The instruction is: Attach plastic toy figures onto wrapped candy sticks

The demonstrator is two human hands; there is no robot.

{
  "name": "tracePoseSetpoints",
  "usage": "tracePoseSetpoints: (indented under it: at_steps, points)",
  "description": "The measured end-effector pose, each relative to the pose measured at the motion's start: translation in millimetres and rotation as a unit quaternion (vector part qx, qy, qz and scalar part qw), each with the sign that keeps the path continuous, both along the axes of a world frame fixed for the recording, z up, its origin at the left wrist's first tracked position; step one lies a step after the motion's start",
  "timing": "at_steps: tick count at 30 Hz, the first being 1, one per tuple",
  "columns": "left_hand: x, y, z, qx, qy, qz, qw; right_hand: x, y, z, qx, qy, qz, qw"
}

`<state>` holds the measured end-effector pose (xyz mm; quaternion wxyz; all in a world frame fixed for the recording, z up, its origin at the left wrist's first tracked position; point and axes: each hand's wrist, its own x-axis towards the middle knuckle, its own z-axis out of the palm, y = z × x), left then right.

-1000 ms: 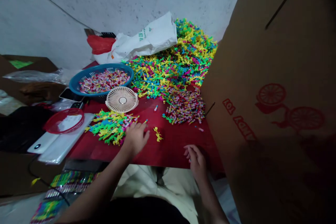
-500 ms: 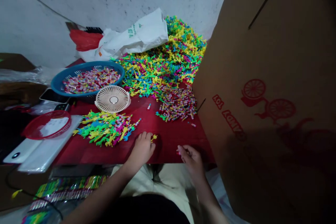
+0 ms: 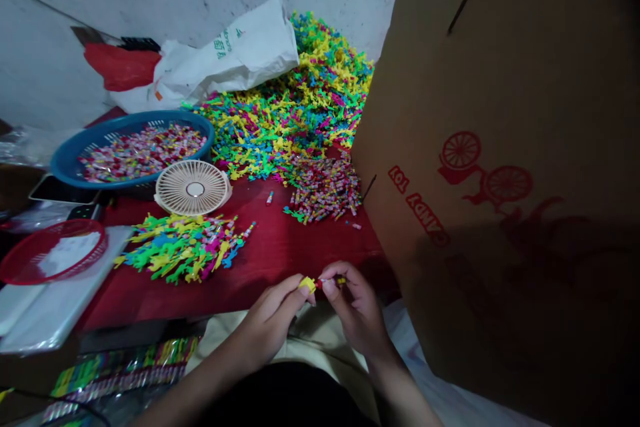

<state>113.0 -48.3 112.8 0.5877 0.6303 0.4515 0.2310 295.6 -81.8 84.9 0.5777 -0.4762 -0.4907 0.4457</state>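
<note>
Yellow plastic piece [image 3: 307,285] is pinched at the fingertips of the left hand [image 3: 270,321], and its end meets a small red-and-white wrapped sweet [image 3: 323,283] gripped by the right hand [image 3: 356,310]; the two hands are together, nearly touching, just over the near edge of the red tabletop [image 3: 240,267]; their fingers hide much of both pieces, so I can't tell whether they are joined or only pressed close; a yellow speck [image 3: 341,280] shows beyond the sweet, too small to make out; further back lies a smaller bunch of coloured plastic figures [image 3: 183,248], then a loose pile of wrapped sweets [image 3: 324,190] beside a great heap of figures [image 3: 285,113]; a cream fan [image 3: 193,188] stands by a blue basket [image 3: 127,121] of sweets; on the right a cardboard box [image 3: 500,147], printed in red with a bicycle and "CANDY 101", blocks the view past the table's edge, and its lower part sinks into shadow; packaged strips [image 3: 120,373] at lower left run out of frame.
</note>
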Motion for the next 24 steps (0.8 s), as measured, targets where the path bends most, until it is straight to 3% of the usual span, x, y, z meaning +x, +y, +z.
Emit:
tracePoseSetpoints:
  at_steps: [10, 24]
  points:
    - [-5, -2, 28.8, 0.042, 0.070, -0.105, 0.991, 7, -6, 11.9, 0.072, -0.018, -0.007, 0.997]
    - [-10, 2, 41.1, 0.055, 0.096, -0.158, 0.981, 16, -11, 14.4, 0.134, -0.150, 0.021, 0.979]
